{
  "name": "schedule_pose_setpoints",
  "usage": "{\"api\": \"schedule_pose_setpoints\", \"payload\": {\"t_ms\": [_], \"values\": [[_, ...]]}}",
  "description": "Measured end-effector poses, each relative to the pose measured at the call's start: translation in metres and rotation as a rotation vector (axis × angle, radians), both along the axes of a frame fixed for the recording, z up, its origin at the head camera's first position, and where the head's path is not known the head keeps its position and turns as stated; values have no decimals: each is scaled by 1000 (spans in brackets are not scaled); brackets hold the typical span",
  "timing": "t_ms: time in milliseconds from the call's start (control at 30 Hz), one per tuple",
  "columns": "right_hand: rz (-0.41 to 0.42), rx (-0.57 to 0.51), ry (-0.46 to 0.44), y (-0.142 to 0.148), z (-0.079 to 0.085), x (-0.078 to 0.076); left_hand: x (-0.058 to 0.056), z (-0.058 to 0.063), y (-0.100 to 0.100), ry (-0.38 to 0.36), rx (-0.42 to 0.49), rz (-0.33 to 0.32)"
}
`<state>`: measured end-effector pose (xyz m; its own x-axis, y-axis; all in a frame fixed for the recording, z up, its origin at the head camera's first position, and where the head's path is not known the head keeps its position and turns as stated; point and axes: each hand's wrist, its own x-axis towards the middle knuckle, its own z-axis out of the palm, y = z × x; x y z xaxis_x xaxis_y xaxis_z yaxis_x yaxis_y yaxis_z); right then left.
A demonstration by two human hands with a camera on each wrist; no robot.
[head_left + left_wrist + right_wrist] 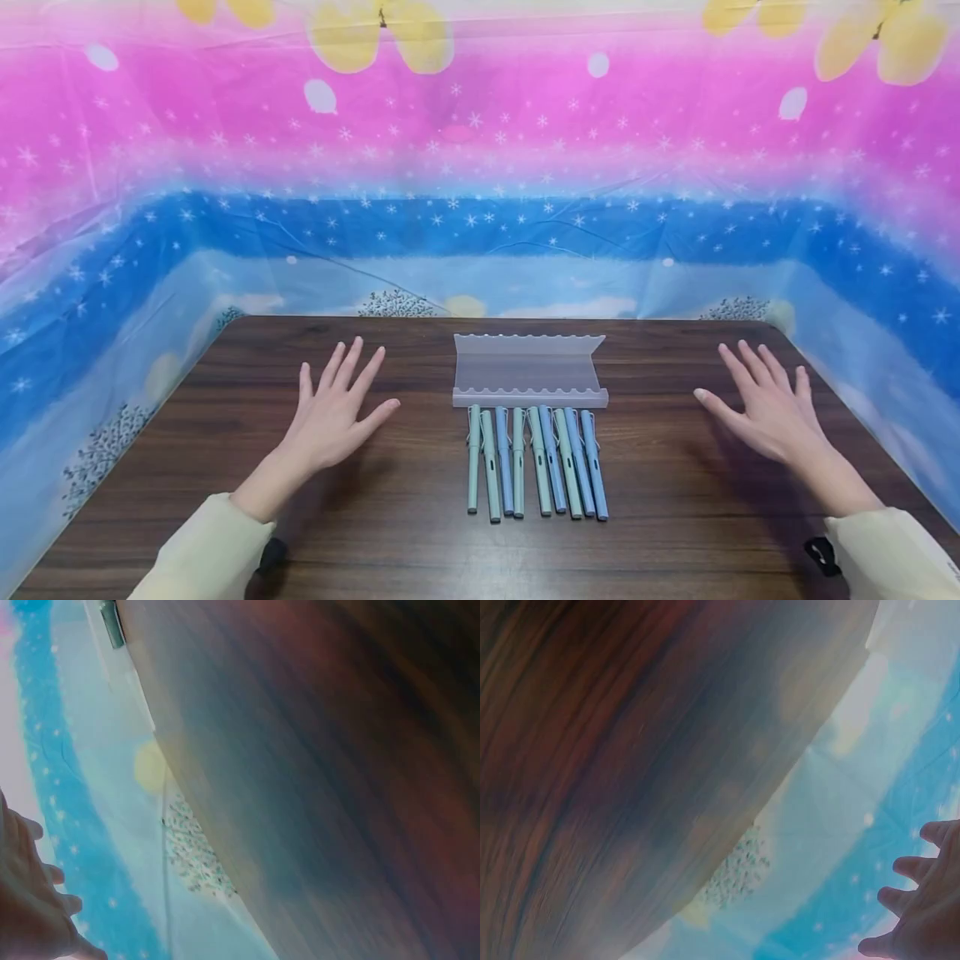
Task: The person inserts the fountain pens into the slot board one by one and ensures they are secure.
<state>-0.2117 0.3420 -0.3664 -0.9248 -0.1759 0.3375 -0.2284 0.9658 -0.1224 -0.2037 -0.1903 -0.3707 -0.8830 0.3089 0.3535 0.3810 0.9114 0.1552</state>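
Note:
My left hand [332,417] is spread over the left part of the table, fingers straight and holding nothing. On the other side my right hand [772,410] is spread the same way, also holding nothing. Between them lies a row of several pens, some green like the leftmost pen [473,462], others blue like the rightmost pen [593,467]. Their clips are at the far end. Just beyond the pens stands a clear plastic pen rack [525,371] with scalloped edges. Each wrist view shows only its own left hand [34,900] or right hand [922,907] at a corner.
Everything rests on a dark wood-grain table [405,533]. A pink and blue patterned cloth [495,225] hangs around its back and sides. Dark bands hang beneath the two pale sleeves [206,546].

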Motion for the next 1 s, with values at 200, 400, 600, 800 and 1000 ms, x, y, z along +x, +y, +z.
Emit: {"api": "schedule_pose_setpoints", "payload": {"t_ms": [200, 400, 600, 800, 1000], "values": [[51, -3, -8, -16, -5, -2, 0, -1, 12, -17, -18, -48], [94, 8, -12, -29, -13, -2, -1, -5, 22, -43, -29, -83], [139, 20, -22, -41, -22, 0, -1, -8, 31, -52, -32, -121], [188, -12, -96, -54, -23, 3, -2, -12, 36, -37, -26, -159], [223, -80, -160, -63, -26, 4, -4, -12, 40, -56, -7, -174]]}}
